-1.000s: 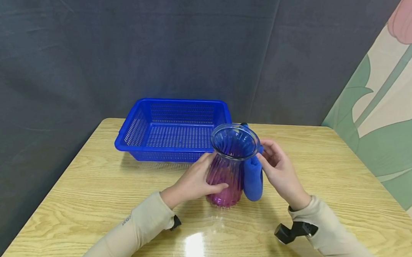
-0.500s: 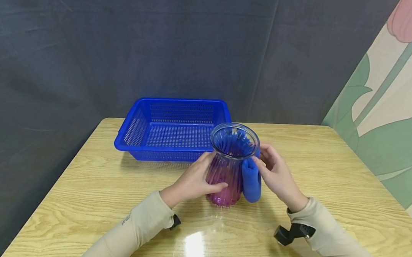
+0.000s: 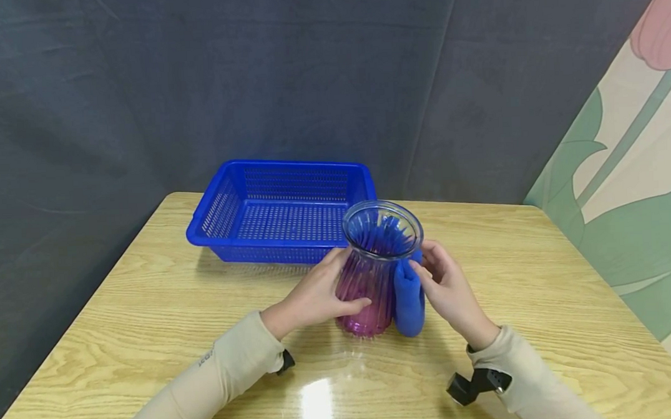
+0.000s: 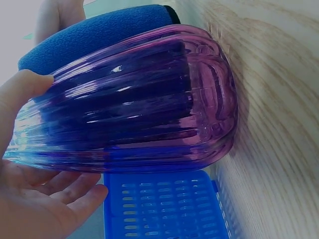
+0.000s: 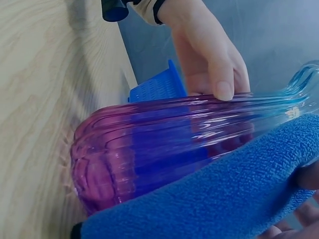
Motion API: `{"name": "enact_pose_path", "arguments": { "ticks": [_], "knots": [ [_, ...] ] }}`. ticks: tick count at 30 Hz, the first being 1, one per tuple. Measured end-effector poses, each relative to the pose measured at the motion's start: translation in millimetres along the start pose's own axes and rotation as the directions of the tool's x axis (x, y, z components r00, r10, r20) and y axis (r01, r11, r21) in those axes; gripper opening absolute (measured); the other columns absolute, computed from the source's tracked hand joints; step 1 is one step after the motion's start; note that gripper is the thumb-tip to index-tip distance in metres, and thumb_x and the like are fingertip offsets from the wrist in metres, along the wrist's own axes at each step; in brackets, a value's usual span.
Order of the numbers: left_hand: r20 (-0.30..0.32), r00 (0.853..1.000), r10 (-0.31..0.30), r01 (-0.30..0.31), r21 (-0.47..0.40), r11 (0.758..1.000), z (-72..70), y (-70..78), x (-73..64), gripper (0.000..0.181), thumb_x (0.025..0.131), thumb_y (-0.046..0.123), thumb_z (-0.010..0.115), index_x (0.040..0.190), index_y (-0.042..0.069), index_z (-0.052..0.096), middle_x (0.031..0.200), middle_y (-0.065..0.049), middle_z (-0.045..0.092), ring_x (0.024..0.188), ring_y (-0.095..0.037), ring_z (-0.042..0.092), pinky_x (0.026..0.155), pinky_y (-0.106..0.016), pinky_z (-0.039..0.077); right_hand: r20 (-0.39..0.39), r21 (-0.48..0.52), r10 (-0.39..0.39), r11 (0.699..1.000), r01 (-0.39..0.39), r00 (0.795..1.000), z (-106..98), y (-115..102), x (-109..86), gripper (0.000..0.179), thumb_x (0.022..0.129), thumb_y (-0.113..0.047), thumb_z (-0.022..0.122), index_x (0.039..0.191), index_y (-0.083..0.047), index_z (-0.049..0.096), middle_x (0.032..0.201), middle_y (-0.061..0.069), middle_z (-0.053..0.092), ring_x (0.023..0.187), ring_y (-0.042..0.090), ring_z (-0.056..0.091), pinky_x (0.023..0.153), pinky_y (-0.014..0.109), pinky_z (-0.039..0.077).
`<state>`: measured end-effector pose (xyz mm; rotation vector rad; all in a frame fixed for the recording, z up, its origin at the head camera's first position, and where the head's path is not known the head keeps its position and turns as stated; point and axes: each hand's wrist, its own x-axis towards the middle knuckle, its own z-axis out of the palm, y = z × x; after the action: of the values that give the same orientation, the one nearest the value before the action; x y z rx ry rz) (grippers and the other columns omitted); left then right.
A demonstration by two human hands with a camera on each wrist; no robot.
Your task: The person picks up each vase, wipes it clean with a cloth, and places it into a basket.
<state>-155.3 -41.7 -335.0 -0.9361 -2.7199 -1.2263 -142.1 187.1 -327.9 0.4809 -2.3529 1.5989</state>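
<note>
One glass vase [image 3: 379, 282] stands upright just below and right of the head view's center, gripped by the left hand [image 3: 312, 295], thumb and fingers wide apart, while the right hand [image 3: 448, 287] pinches a blue cloth [image 3: 409, 306] beside it.

Head view looks down from above – both wrist views, close, face the vase [image 4: 139, 104] from opposite sides.

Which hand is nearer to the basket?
Left: the left hand grips the vase just in front of the basket; the right hand is farther right, past the vase, holding the cloth.
</note>
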Motion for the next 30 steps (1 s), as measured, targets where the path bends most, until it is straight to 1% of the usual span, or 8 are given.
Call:
{"name": "enact_pose_path", "arguments": {
  "ticks": [6, 12, 15, 21, 25, 30],
  "knots": [
    [0.008, 1.0, -0.026, 0.026, 0.003, 1.0, 0.4, 0.1, 0.2, 0.094, 0.074, 0.035, 0.077, 0.149, 0.02, 0.023, 0.146, -0.01, 0.038, 0.126, -0.032, 0.048, 0.102, -0.051, 0.043, -0.007, -0.016, 0.03, 0.999, -0.03, 1.0, 2.0, 5.4, -2.4, 0.024, 0.092, 0.004, 0.051, 0.116, 0.004, 0.051, 0.1, -0.03, 0.057, 0.084, -0.006, 0.056, 0.067, 0.012, 0.048],
    [0.005, 1.0, -0.025, 0.025, 0.007, 1.0, 0.4, 0.2, 0.5, 0.093, 0.074, 0.035, 0.077, 0.149, 0.019, 0.024, 0.146, -0.01, 0.038, 0.126, -0.032, 0.047, 0.103, -0.051, 0.043, -0.027, -0.007, 0.041, 0.999, -0.041, 0.999, 4.9, 7.4, -4.7, 0.022, 0.09, 0.006, 0.052, 0.112, 0.005, 0.052, 0.095, -0.029, 0.058, 0.081, -0.004, 0.053, 0.065, 0.013, 0.046],
    [0.005, 1.0, -0.023, 0.023, 0.011, 1.0, 0.5, 0.3, 0.2, 0.093, 0.074, 0.035, 0.077, 0.149, 0.02, 0.023, 0.147, -0.01, 0.037, 0.128, -0.032, 0.046, 0.103, -0.052, 0.042, -0.029, -0.009, 0.049, 0.999, -0.049, 0.998, 4.7, 6.0, -4.6, 0.021, 0.091, 0.005, 0.052, 0.112, 0.004, 0.053, 0.095, -0.029, 0.058, 0.08, -0.004, 0.053, 0.064, 0.013, 0.046],
    [0.008, 1.0, -0.022, 0.021, 0.019, 1.0, 0.1, 1.2, -0.5, 0.095, 0.074, 0.035, 0.076, 0.15, 0.022, 0.02, 0.148, -0.008, 0.035, 0.13, -0.032, 0.044, 0.104, -0.052, 0.041, -0.033, -0.013, 0.073, 0.997, -0.074, 0.997, 2.4, -0.4, -3.7, 0.022, 0.091, 0.003, 0.052, 0.113, 0.005, 0.052, 0.097, -0.031, 0.057, 0.083, -0.006, 0.055, 0.069, 0.011, 0.048],
    [0.007, 1.0, -0.012, 0.012, 0.025, 1.0, 0.2, 1.1, -0.4, 0.095, 0.074, 0.035, 0.076, 0.15, 0.023, 0.019, 0.148, -0.009, 0.036, 0.129, -0.032, 0.045, 0.104, -0.051, 0.042, -0.031, -0.019, 0.059, 0.998, -0.059, 0.998, -0.2, -5.1, -2.1, 0.022, 0.092, 0.002, 0.051, 0.115, 0.005, 0.052, 0.099, -0.031, 0.058, 0.084, -0.005, 0.056, 0.071, 0.011, 0.049],
    [0.009, 1.0, -0.008, 0.008, 0.019, 1.0, 0.1, 0.9, -0.4, 0.095, 0.074, 0.034, 0.076, 0.15, 0.022, 0.02, 0.147, -0.009, 0.037, 0.129, -0.031, 0.045, 0.104, -0.05, 0.042, -0.035, -0.003, 0.029, 1.0, -0.029, 0.999, -2.3, -11.6, 0.7, 0.024, 0.093, 0.002, 0.05, 0.116, 0.006, 0.05, 0.1, -0.03, 0.058, 0.087, -0.006, 0.058, 0.074, 0.01, 0.05]
  ]
}}
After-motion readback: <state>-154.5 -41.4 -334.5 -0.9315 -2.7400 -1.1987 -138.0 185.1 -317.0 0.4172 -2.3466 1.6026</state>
